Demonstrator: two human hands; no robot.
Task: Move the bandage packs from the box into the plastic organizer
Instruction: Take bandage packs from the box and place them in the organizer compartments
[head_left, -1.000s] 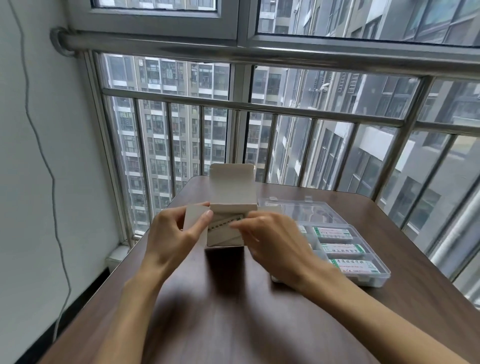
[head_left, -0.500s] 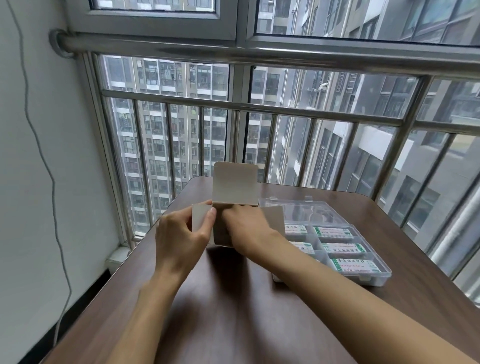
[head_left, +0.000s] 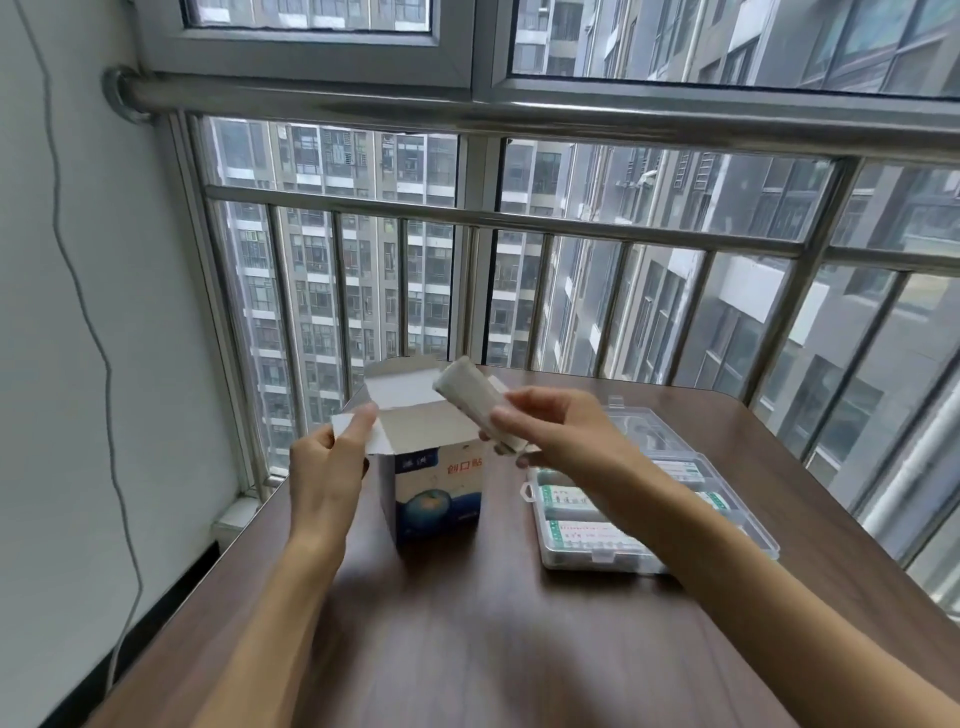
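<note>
Right hand (head_left: 558, 434): pinched bandage pack (head_left: 475, 402) above box (head_left: 434, 483). Left hand (head_left: 332, 467): gripped flap. Risk judged: loose pinch, pack dropped short of plastic organizer (head_left: 748, 525).

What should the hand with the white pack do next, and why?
Probably carry the bandage pack right and down to the plastic organizer. The right hand already holds it clear above the open box, which the left hand steadies by a flap, and the organizer lies open beside it.
</note>
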